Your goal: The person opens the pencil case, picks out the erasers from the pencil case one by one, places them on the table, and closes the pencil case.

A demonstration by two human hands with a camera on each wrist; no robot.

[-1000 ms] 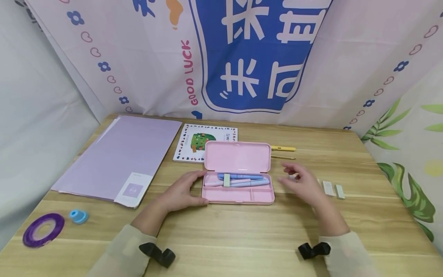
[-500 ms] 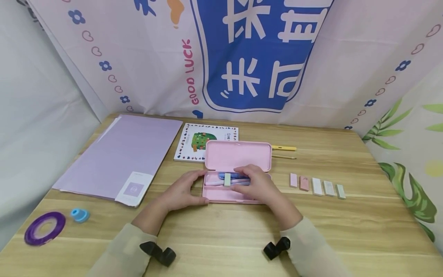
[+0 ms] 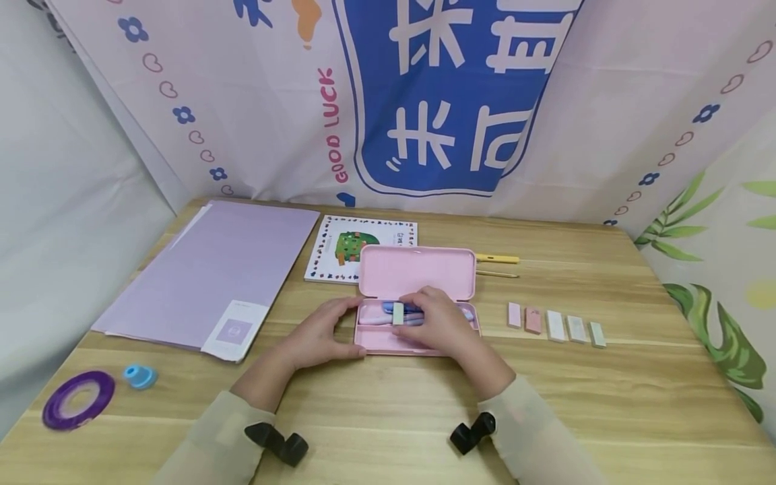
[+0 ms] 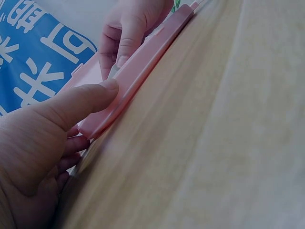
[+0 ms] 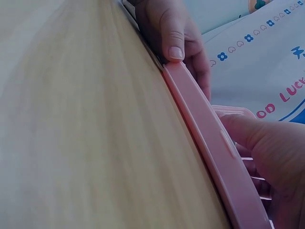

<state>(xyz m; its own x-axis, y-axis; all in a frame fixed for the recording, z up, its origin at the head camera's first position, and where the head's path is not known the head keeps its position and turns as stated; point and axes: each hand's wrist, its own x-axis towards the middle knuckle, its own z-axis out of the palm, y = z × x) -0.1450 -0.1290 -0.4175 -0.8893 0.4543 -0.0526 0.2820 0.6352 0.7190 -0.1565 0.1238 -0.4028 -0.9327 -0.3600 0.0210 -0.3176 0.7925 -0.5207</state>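
A pink pencil case stands with its lid raised on the table. Blue and lilac pens lie in its back compartment, with a small pale green eraser across them. My left hand grips the case's left end; its thumb is at the front corner and its fingers behind. My right hand reaches over the case and pinches the green eraser by its ends between thumb and fingers. That hand hides part of the pens and the front compartment's right side. In the left wrist view the eraser shows below the right thumb.
Several erasers form a row to the right. Behind the case lie a booklet, a yellow pen and a thin gold stick. Purple folder, purple tape roll and blue cap-like piece are at left.
My right hand has come left from the row of erasers to the pencil case, then a little further, closing on the green eraser. My left hand has stayed on the case.
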